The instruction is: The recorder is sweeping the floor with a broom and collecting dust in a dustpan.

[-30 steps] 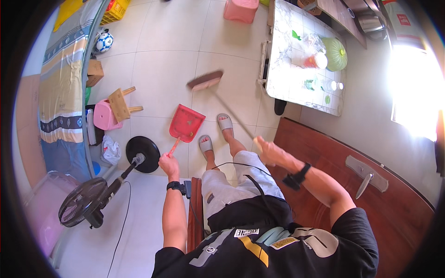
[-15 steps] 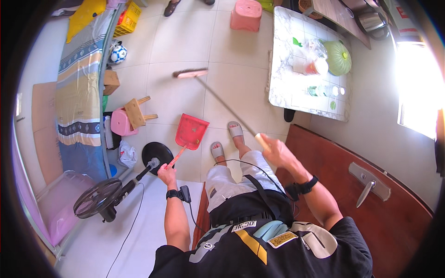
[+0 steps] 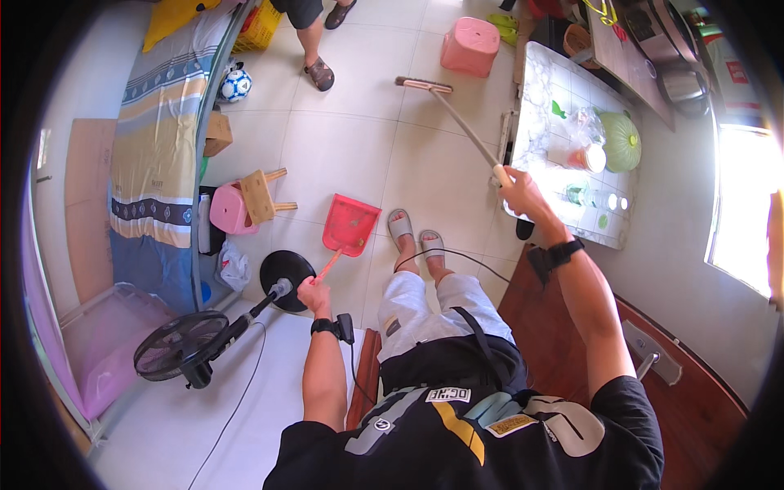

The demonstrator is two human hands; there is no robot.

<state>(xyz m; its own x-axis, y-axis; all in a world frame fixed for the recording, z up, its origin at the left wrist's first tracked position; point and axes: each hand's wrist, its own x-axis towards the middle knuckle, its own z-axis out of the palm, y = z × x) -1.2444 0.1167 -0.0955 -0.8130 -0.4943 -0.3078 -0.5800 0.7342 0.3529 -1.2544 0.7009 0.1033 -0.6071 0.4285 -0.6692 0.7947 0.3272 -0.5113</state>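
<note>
My right hand (image 3: 525,194) is closed round the light-coloured grip of a long-handled broom (image 3: 463,122). The broom's head lies far out over the tiled floor, left of a pink plastic stool (image 3: 469,46). Lower down, my left hand (image 3: 314,295) grips the handle of a red dustpan (image 3: 351,224), whose pan is at the floor in front of my feet. Small bits, too small to name, show in the pan. Beside my left hand is the round black base of a standing fan (image 3: 287,280).
At the right a marble-patterned table (image 3: 535,106) bears a green melon (image 3: 621,141) and jars. A wooden stool (image 3: 259,198) lies tipped against another pink stool (image 3: 231,209) by the bed (image 3: 155,147). Another person's leg and shoe (image 3: 319,73) are at the far side. A red-brown door (image 3: 555,327) stands beside me.
My right arm has stretched forward and right, carrying the broom head farther away. The dustpan stays in my left hand. The other person's legs show more, and my feet have shifted.
</note>
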